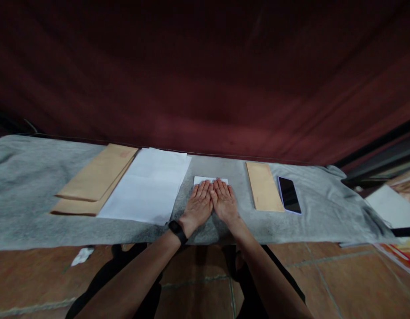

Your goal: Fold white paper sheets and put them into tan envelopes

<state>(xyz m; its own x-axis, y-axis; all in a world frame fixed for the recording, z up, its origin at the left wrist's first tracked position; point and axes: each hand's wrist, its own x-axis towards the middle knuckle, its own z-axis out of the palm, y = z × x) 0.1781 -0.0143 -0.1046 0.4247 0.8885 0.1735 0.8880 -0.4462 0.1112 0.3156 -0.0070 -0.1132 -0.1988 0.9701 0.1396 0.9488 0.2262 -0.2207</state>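
Note:
My left hand [199, 204] and my right hand [224, 202] lie flat side by side, fingers stretched out and pointing away from me. Both press on a small folded white paper [201, 179], and only its far edge shows past my fingertips. To the left is a stack of white paper sheets [146, 184]. Brown envelopes [98, 173] overlap each other beyond that stack, further left. On the right, a single brown envelope [263, 186] lies a little way from my right hand.
A smartphone [290, 195] in a light purple case lies just right of the single envelope. Grey cloth [25, 190] covers the narrow table. Behind it hangs a dark red curtain [205, 88]. A white scrap [82, 256] is on the tiled floor.

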